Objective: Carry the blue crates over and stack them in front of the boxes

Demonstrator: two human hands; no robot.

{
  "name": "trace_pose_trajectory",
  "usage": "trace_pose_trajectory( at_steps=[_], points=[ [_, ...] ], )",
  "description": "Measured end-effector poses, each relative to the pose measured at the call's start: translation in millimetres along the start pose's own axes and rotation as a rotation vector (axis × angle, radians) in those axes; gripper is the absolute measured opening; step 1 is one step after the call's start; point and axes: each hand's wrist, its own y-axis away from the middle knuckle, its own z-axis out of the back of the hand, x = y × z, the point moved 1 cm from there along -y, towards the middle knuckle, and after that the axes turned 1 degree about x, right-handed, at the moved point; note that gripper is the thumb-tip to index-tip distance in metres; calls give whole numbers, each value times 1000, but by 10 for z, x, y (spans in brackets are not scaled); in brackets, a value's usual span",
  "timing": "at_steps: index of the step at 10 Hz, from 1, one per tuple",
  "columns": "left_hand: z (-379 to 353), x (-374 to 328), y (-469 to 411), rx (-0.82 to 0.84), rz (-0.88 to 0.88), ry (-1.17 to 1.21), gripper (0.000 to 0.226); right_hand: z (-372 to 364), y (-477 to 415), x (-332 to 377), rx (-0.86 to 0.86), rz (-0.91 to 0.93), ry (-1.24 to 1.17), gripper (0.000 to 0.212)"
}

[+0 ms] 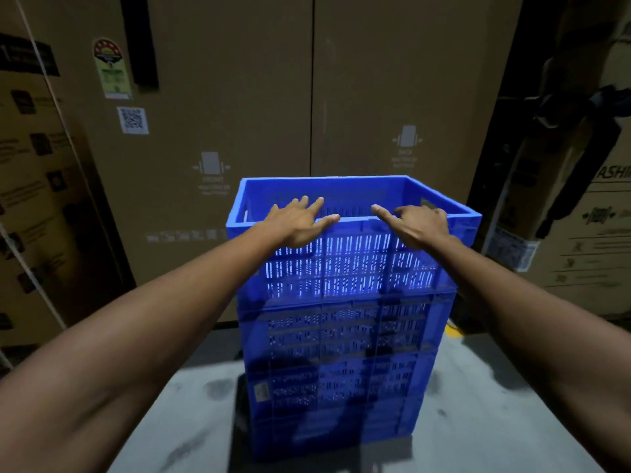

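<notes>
**A:** Head view, what's biggest ahead of you?
**B:** Tall cardboard boxes. Just in front of them the blue crates stand stacked on the floor.
**A:** And your hands?
**B:** My left hand and right hand lie on the top crate, at its near rim. My fingers are apart and loose, clamped on nothing.

Light was dim; a brighter patch lay on the floor, crossed by dark shadows. Edges bowed outward, and print on the boxes was blurred.
</notes>
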Motion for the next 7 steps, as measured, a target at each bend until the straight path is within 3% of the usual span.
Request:
trace_pose_trajectory(
  at_steps=[1, 3, 4, 6, 7],
  points=[
    [100, -4, -94, -38, 36, 95, 84, 95, -68, 215, 142, -29, -27, 92],
    [-31, -13, -134, 57, 83, 53, 86, 17, -12, 380, 261, -97, -9, 76],
    [-19, -28, -173, 60, 100, 44, 83, -10, 18, 446, 229, -189, -59, 74],
    [606, -97, -135, 92, 49, 50, 82, 564, -35, 351, 466, -86, -178, 76],
    [1357, -260, -115, -88, -73, -4, 80, 1236, -207, 454, 294, 65, -152, 78]
  ],
)
